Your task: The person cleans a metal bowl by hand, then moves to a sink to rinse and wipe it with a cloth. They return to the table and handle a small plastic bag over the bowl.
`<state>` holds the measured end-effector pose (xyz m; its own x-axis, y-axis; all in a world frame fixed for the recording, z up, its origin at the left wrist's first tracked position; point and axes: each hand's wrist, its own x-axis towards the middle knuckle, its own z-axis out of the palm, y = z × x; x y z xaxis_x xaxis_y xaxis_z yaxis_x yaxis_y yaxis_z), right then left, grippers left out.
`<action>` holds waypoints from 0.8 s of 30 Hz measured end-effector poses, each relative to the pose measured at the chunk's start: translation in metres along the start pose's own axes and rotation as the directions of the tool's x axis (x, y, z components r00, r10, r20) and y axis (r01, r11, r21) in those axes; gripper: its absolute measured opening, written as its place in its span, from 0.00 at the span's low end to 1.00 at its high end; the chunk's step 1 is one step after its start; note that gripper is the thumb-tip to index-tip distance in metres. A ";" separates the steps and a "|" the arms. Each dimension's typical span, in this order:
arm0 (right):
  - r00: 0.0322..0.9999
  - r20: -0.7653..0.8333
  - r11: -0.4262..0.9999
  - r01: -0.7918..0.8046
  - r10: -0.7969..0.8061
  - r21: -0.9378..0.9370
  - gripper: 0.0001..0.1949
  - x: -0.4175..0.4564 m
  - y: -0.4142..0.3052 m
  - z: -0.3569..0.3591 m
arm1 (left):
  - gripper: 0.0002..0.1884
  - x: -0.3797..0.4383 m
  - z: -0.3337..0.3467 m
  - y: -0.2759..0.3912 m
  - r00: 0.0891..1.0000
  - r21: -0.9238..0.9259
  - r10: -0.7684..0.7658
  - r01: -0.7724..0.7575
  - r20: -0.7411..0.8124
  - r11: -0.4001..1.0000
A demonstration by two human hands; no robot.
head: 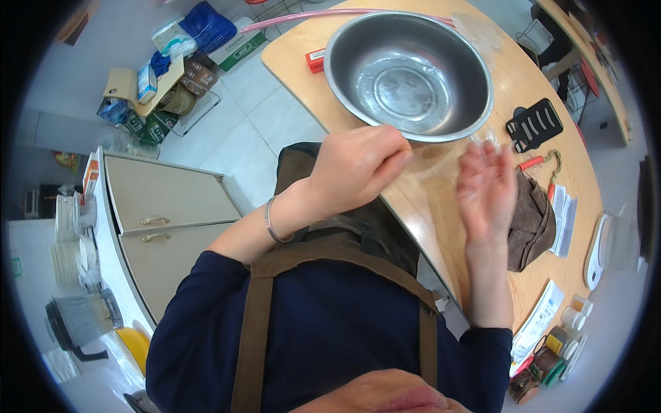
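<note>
My left hand (364, 162), a bracelet on its wrist, is curled into a fist with the thumb against the fingers, just below the near rim of a large steel basin (408, 77). Nothing shows in it, though its inner side is hidden. My right hand (485, 188) is raised over the table, palm up, fingers loosely bent and blurred. Clear crumpled plastic (485, 138) lies by its fingertips; whether they touch cannot be told. The basin holds no visible objects, only shiny reflections. Right of this hand sits a crumpled brown cloth (532, 224).
On the wooden table (294, 57) are a red box (315, 61), a black slotted item (537, 124), a red-ended cord (556, 162), folded papers (564, 219), a white scale (596, 253) and several jars (560, 340). A cabinet (165, 196) with a blender (85, 320) stands at left.
</note>
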<state>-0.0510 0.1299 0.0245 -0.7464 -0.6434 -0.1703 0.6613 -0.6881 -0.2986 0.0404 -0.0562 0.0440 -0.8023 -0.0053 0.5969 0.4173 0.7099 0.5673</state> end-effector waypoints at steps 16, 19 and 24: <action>0.977 0.139 0.615 0.011 0.161 -0.789 0.07 -0.009 0.042 -0.009 | 0.06 -0.007 0.008 -0.007 0.990 -0.019 0.024 -0.022 0.141 1.000; 0.978 0.153 0.580 0.043 0.142 -0.813 0.08 -0.009 0.043 -0.014 | 0.06 -0.009 0.010 -0.010 0.982 -0.033 0.003 0.003 0.189 0.999; 0.978 0.207 0.417 0.178 0.026 -0.891 0.09 -0.002 0.045 -0.029 | 0.06 -0.006 0.004 -0.015 0.974 0.024 0.025 -0.031 0.223 0.999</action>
<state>-0.0219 0.1101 -0.0156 -0.6971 -0.7167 0.0205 0.0762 -0.1024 -0.9918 0.0366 -0.0639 0.0294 -0.8666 0.1700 0.4692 0.4319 0.7264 0.5346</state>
